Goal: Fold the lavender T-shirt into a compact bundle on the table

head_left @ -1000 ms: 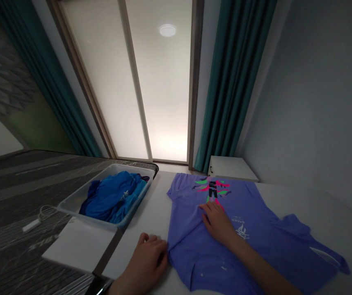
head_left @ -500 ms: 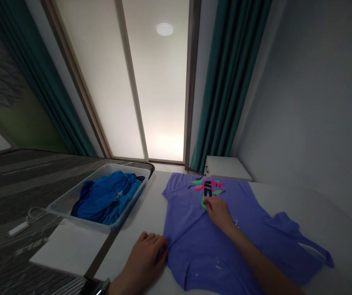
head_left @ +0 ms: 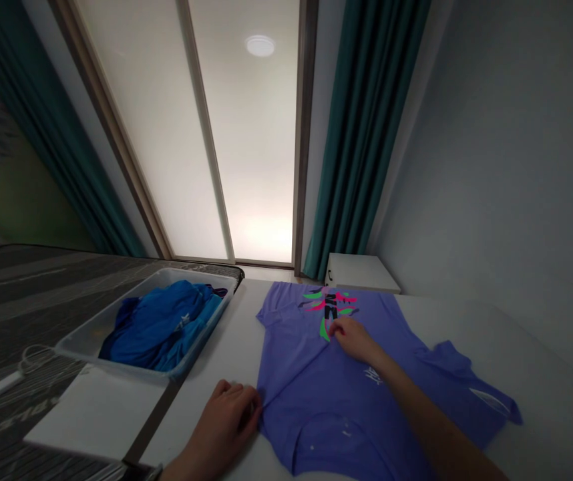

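A purple T-shirt [head_left: 316, 374] with a bright pink, green and black print lies spread on the white table, its neckline toward me. My right hand [head_left: 354, 339] reaches over the middle of the shirt, thumb and fingers pinched on the cloth just below the print. At the shirt's left edge, my left hand [head_left: 231, 417] rests on the table with curled fingers, pinching the border of the cloth. Diagonal creases run across the fabric between the two hands.
Left of the shirt stands a translucent plastic bin [head_left: 201, 347] holding blue clothes [head_left: 161, 324]. A white power strip [head_left: 5, 383] with a cable lies on the dark striped bedding. Behind the white table [head_left: 211, 354] is a small white cabinet [head_left: 361, 270], near teal curtains and frosted doors.
The whole view has shifted slightly to the left. Both hands stay at about the same places on the shirt, with the right hand's pinch a little changed.
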`<state>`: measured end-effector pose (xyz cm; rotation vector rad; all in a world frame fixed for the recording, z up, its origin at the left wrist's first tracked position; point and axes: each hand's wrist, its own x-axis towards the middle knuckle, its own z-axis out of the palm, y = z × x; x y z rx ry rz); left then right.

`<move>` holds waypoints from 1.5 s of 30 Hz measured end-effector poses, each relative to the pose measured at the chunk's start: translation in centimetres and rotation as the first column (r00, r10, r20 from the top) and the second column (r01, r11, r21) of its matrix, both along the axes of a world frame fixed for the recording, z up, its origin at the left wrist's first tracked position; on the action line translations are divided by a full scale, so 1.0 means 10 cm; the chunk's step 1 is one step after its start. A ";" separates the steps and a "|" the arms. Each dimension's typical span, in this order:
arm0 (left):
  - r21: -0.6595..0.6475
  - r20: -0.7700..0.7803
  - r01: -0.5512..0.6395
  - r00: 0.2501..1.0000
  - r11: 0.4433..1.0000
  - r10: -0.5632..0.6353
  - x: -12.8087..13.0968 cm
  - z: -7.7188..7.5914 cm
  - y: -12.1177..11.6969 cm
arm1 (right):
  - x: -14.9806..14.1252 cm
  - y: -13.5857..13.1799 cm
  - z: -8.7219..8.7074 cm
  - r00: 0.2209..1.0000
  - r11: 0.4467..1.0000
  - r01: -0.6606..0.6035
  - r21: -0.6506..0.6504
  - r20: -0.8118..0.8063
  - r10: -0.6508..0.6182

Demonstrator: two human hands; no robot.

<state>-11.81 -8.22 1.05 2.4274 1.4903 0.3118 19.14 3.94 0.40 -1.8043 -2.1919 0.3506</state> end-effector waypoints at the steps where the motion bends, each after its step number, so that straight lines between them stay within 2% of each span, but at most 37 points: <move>1: 0.000 0.004 0.004 1.000 1.000 -0.004 0.00 -0.01 0.00 | -0.01 -0.02 0.01 1.000 1.000 0.003 0.005 0.011 -0.003; 7: 0.008 0.007 0.012 1.000 1.000 -0.012 0.00 -0.04 -0.03 | -0.18 -0.18 -0.04 0.997 0.997 0.003 0.077 0.079 -0.009; 10: 0.014 0.038 0.024 0.999 1.000 -0.024 -0.01 0.01 -0.01 | -0.19 -0.21 -0.06 0.996 0.995 -0.003 0.097 0.088 -0.005; 12: 0.030 0.071 0.018 0.997 0.999 -0.020 -0.03 0.06 0.08 | -0.18 -0.19 -0.05 0.996 0.994 -0.015 0.109 0.084 0.005; 15: 0.086 0.140 -0.050 0.989 0.995 0.038 -0.06 0.12 0.41 | -0.25 -0.15 -0.01 0.996 0.988 -0.057 0.142 0.071 0.047; 18: 0.157 0.174 -0.154 0.977 0.976 0.126 -0.06 0.15 0.88 | -0.45 -0.08 0.04 0.988 0.974 -0.147 0.174 0.068 0.137; 21: 0.148 0.114 -0.248 0.966 0.957 0.233 -0.04 0.14 1.30 | -0.74 0.00 0.09 0.968 0.949 -0.250 0.193 0.074 0.240; 24: 0.115 0.060 -0.281 0.959 0.953 0.275 -0.02 0.10 1.52 | -1.01 0.10 0.10 0.948 0.926 -0.319 0.203 0.076 0.310; 28: 0.102 0.073 -0.288 0.957 0.952 0.282 -0.02 0.02 1.58 | -1.20 0.20 0.01 0.934 0.916 -0.357 0.181 0.068 0.350; 35: 0.114 0.093 -0.299 0.953 0.947 0.290 -0.03 -0.07 1.58 | -1.22 0.19 -0.22 0.942 0.942 -0.330 0.060 0.083 0.325; 45: 0.141 0.101 -0.381 0.924 0.914 0.369 -0.13 -0.13 1.62 | -1.24 0.19 -0.18 0.941 0.948 -0.319 0.014 0.125 0.315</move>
